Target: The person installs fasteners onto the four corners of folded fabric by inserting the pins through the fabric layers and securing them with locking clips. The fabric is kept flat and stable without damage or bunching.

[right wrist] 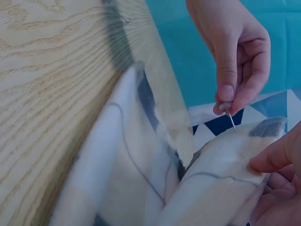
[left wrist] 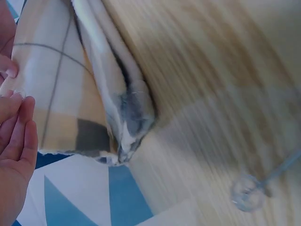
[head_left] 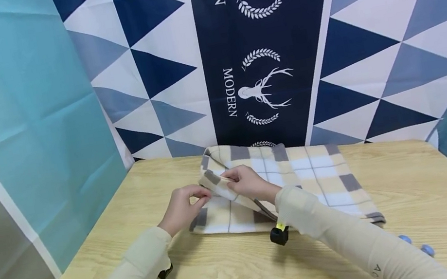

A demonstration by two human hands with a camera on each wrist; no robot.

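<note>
A plaid fleece blanket [head_left: 313,169] in cream, white and grey lies folded on the table, its left corner lifted. My right hand [head_left: 250,185] pinches that lifted edge, thumb on top of the fleece in the right wrist view. Left of the corner, my left hand [head_left: 186,208] pinches a thin metal pin [right wrist: 231,118] by its small greyish head. The pin's shaft points down, with its tip right at the blanket's raised edge. In the left wrist view the left fingertips [left wrist: 23,101] are close to the fleece, and most of the pin is hidden.
Two small blue objects [head_left: 416,245] lie on the wooden table [head_left: 224,277] near my right forearm. A clear round thing with a thin stem [left wrist: 248,192] shows in the left wrist view. Patterned cloth [head_left: 166,65] hangs behind the table; teal cloth [head_left: 42,115] hangs at left.
</note>
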